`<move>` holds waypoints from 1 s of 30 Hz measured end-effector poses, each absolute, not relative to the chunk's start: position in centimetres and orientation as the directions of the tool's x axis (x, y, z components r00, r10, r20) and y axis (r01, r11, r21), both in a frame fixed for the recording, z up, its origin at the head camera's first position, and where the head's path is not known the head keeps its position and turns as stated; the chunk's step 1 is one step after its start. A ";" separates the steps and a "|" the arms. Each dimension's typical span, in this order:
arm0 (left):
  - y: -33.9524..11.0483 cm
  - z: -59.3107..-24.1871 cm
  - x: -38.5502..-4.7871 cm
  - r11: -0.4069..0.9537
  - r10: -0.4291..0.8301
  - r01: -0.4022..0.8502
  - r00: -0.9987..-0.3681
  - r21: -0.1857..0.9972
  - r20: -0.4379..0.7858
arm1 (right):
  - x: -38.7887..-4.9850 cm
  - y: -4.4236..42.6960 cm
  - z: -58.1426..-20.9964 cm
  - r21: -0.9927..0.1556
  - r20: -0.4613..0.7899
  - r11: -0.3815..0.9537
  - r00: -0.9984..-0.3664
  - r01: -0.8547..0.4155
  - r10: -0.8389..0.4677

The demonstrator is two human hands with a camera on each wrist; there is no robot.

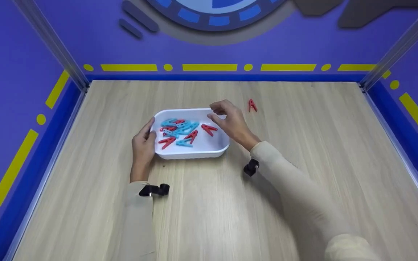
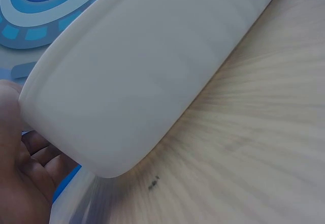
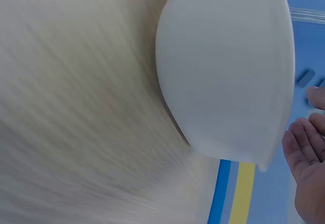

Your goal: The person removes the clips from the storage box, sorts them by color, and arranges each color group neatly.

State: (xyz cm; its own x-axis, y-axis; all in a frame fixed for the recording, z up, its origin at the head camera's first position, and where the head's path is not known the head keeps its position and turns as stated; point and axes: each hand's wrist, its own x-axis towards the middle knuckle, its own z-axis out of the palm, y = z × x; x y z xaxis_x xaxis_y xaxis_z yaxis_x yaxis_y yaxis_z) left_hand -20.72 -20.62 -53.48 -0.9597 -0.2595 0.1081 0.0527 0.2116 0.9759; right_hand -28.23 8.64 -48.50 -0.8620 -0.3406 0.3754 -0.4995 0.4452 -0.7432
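The box (image 1: 191, 155) is gripped at its left end by the left hand (image 1: 144, 146), the right hand (image 1: 233, 121) is held empty, fingers parted, above its right rim, and, as clips (image 1: 191, 128) are seemingly gathered inside, the red clip (image 1: 252, 105) off its far right corner should probably be pinched.

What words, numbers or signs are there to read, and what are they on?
None to read: no words, labels, brands or numbers on the white tub or clothespins.
The yellow bars and dots on the wall are just shapes.
Any marks on the wrist cameras are too small to read.
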 end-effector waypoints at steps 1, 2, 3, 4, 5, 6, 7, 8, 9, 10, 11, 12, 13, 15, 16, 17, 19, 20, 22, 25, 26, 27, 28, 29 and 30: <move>-20.6 -53.5 -20.7 0.213 -0.259 0.053 -0.960 0.976 0.109 | -28.2 8.6 -48.6 -0.743 0.373 0.446 -0.862 -0.499 -0.344; -20.7 -53.5 -20.7 0.214 -0.259 0.055 -0.960 0.975 0.111 | -28.2 8.5 -48.6 -0.742 0.370 0.448 -0.862 -0.498 -0.347; -20.7 -53.5 -20.7 0.215 -0.259 0.057 -0.959 0.975 0.113 | -28.2 8.5 -48.7 -0.741 0.366 0.452 -0.863 -0.497 -0.349; -20.7 -53.5 -20.7 0.215 -0.258 0.056 -0.960 0.975 0.112 | -28.2 8.4 -48.8 -0.740 0.361 0.456 -0.864 -0.495 -0.351; -20.7 -53.5 -20.7 0.215 -0.257 0.057 -0.960 0.975 0.113 | -28.2 8.4 -48.9 -0.739 0.355 0.461 -0.866 -0.491 -0.352; -20.7 -53.6 -20.7 0.214 -0.258 0.059 -0.959 0.975 0.114 | -28.2 8.3 -49.0 -0.740 0.348 0.466 -0.868 -0.486 -0.353; -20.7 -53.6 -20.7 0.213 -0.258 0.059 -0.959 0.975 0.114 | -28.3 8.3 -49.1 -0.740 0.340 0.472 -0.871 -0.480 -0.354; -20.7 -53.6 -20.7 0.211 -0.258 0.058 -0.960 0.976 0.113 | -28.3 8.3 -49.3 -0.740 0.333 0.475 -0.873 -0.477 -0.357; -20.8 -53.6 -20.7 0.210 -0.257 0.056 -0.960 0.976 0.110 | -28.3 8.3 -49.4 -0.740 0.326 0.479 -0.875 -0.472 -0.358; -20.8 -53.6 -20.7 0.208 -0.257 0.054 -0.960 0.977 0.108 | -28.3 8.3 -49.5 -0.740 0.322 0.481 -0.875 -0.470 -0.361; -20.8 -53.6 -20.7 0.207 -0.257 0.055 -0.960 0.977 0.108 | -28.4 8.3 -49.6 -0.742 0.319 0.479 -0.875 -0.470 -0.364; -20.8 -53.6 -20.7 0.204 -0.257 0.054 -0.960 0.977 0.107 | -28.4 8.3 -49.8 -0.742 0.318 0.477 -0.874 -0.471 -0.368; -20.8 -53.6 -20.8 0.204 -0.257 0.052 -0.961 0.978 0.105 | -28.4 8.3 -49.9 -0.743 0.319 0.474 -0.872 -0.473 -0.371; -20.8 -53.6 -20.7 0.200 -0.258 0.049 -0.961 0.979 0.100 | -28.4 8.3 -50.0 -0.743 0.320 0.469 -0.869 -0.478 -0.378; -20.9 -53.6 -20.7 0.200 -0.259 0.048 -0.961 0.979 0.100 | -28.4 8.4 -50.1 -0.743 0.323 0.466 -0.867 -0.481 -0.380; -20.9 -53.6 -20.7 0.199 -0.260 0.048 -0.961 0.979 0.100 | -28.4 8.4 -50.2 -0.742 0.325 0.463 -0.865 -0.484 -0.383; -20.9 -53.6 -20.7 0.199 -0.262 0.047 -0.960 0.979 0.099 | -28.4 8.4 -50.3 -0.735 0.330 0.466 -0.860 -0.493 -0.389; -20.9 -53.5 -20.7 0.197 -0.263 0.047 -0.960 0.979 0.099 | -28.4 8.4 -50.4 -0.730 0.333 0.468 -0.857 -0.498 -0.393; -20.9 -53.5 -20.6 0.198 -0.263 0.045 -0.960 0.979 0.097 | -28.4 8.4 -50.6 -0.718 0.339 0.472 -0.850 -0.511 -0.404; -20.8 -53.5 -20.6 0.197 -0.263 0.041 -0.960 0.980 0.093 | -28.4 8.4 -50.8 -0.702 0.348 0.476 -0.838 -0.530 -0.420; -20.8 -53.5 -20.7 0.196 -0.262 0.040 -0.961 0.980 0.092 | -28.4 8.4 -50.9 -0.697 0.351 0.478 -0.835 -0.535 -0.424; -20.8 -53.5 -20.7 0.197 -0.261 0.038 -0.961 0.980 0.090 | -28.4 8.4 -50.9 -0.693 0.354 0.478 -0.832 -0.540 -0.427; -20.7 -53.3 -20.7 0.195 -0.262 0.027 -0.962 0.981 0.078 | -28.3 8.4 -51.0 -0.691 0.357 0.476 -0.829 -0.544 -0.430; -20.7 -53.3 -20.7 0.196 -0.261 0.025 -0.962 0.980 0.077 | -28.3 8.4 -51.0 -0.688 0.360 0.477 -0.828 -0.547 -0.430; -20.7 -53.2 -20.7 0.203 -0.260 0.029 -0.962 0.979 0.082 | -28.3 8.4 -51.1 -0.683 0.363 0.481 -0.827 -0.550 -0.430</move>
State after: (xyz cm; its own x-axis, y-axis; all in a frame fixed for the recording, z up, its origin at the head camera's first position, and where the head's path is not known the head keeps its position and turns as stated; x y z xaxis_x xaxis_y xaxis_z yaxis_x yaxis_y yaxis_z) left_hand -20.67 -20.68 -53.25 -0.9620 -0.2603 0.0822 0.0288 0.2028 0.9788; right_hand -28.33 8.41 -51.09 -0.8265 -0.4300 0.3633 -0.5502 0.4810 -0.6826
